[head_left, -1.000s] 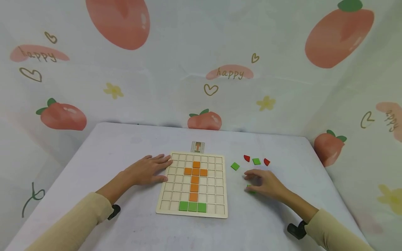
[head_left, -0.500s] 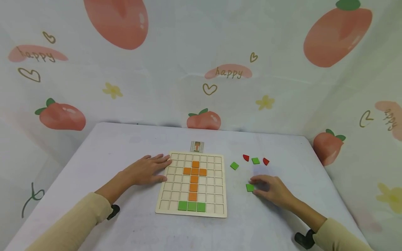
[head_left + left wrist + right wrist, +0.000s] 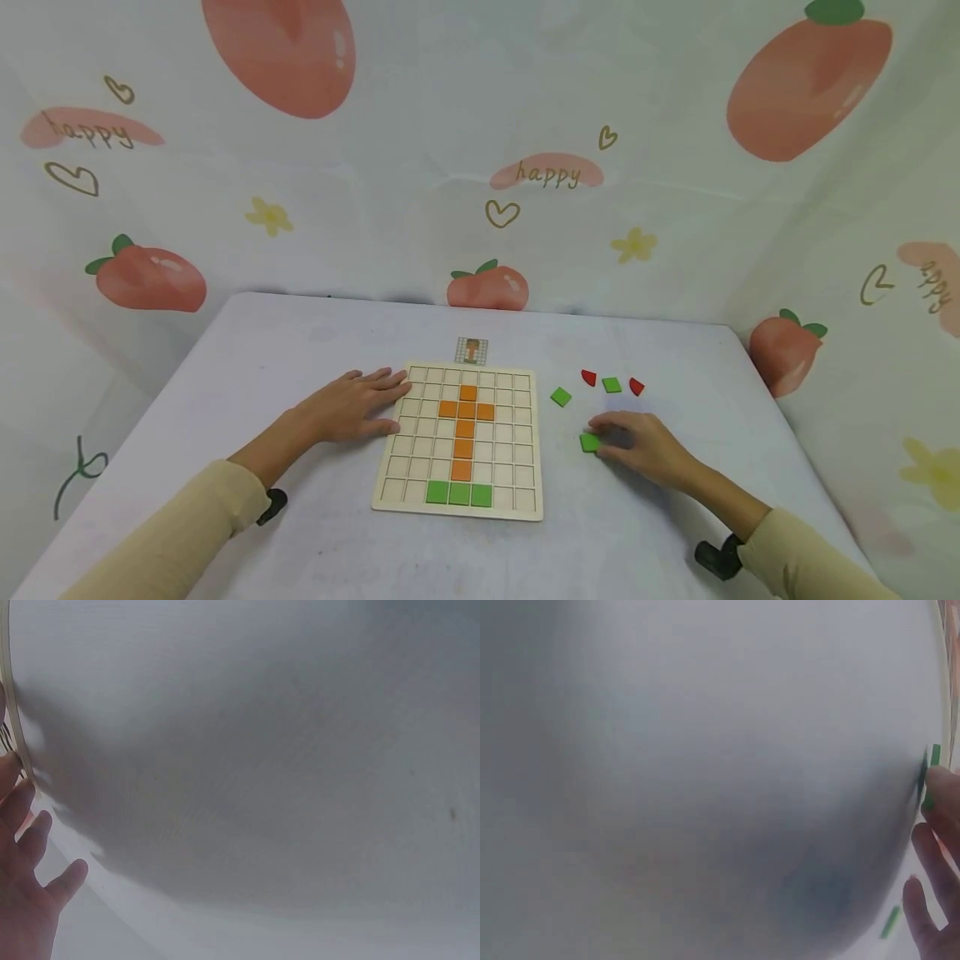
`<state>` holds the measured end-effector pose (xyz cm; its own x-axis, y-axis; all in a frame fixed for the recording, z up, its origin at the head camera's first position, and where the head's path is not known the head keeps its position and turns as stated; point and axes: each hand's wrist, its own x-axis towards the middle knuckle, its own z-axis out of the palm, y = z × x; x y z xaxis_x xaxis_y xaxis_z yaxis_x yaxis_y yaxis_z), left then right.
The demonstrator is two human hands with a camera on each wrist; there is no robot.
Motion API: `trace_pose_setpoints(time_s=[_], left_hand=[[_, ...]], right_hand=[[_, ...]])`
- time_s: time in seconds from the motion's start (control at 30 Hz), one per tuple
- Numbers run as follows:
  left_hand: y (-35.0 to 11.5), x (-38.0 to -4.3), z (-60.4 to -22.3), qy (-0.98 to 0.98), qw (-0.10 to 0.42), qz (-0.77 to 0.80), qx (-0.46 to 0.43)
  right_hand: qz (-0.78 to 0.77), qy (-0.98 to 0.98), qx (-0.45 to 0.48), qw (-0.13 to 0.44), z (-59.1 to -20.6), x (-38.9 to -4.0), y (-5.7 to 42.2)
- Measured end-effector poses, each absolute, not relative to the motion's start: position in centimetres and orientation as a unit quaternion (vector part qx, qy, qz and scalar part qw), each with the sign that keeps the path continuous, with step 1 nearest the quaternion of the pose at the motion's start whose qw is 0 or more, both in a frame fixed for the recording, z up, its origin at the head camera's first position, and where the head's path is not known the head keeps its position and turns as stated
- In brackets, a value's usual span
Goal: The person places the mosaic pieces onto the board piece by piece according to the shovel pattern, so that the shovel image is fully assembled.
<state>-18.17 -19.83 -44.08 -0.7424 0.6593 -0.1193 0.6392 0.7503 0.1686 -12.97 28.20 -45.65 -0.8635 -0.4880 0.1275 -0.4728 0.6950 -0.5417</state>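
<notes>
My left hand (image 3: 356, 408) lies flat with spread, straight fingers. Its fingertips and thumb rest at the left edge of a pale wooden grid board (image 3: 513, 471). Orange square tiles (image 3: 464, 428) form a cross on the board. Below them lies a row of green square tiles (image 3: 460, 494). Right of the board, my right hand (image 3: 645, 446) pinches a loose green square tile (image 3: 588, 442) between thumb and fingers. The right wrist view shows that tile (image 3: 936, 754) partly hidden by a fingertip, with a dark shadow beside it.
Beyond the right hand lie two more green tiles, one nearer the board (image 3: 561, 397) and one farther right (image 3: 612, 385). Red wedge pieces (image 3: 589, 377) lie there too. A small printed picture card (image 3: 472, 351) sits behind the board on the white table (image 3: 322, 533).
The right hand drew back to the right, uncovering the green tile, then came forward again and now holds it slightly farther left and back. The left hand stays in place.
</notes>
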Motion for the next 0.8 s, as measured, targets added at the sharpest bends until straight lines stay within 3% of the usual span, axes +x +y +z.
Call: trace_pose_setpoints(time_s=[0.3,0.8], left_hand=[[-19.8,-18.2,-44.1,0.930,0.088,0.056,0.352],[-19.8,-18.1,-43.9,0.930,0.085,0.059,0.352]], right_hand=[[-0.294,0.909,-0.295,-0.028,-44.1,-15.1,25.3],[-0.316,0.900,-0.299,-0.015,-43.2,-18.7,19.0]])
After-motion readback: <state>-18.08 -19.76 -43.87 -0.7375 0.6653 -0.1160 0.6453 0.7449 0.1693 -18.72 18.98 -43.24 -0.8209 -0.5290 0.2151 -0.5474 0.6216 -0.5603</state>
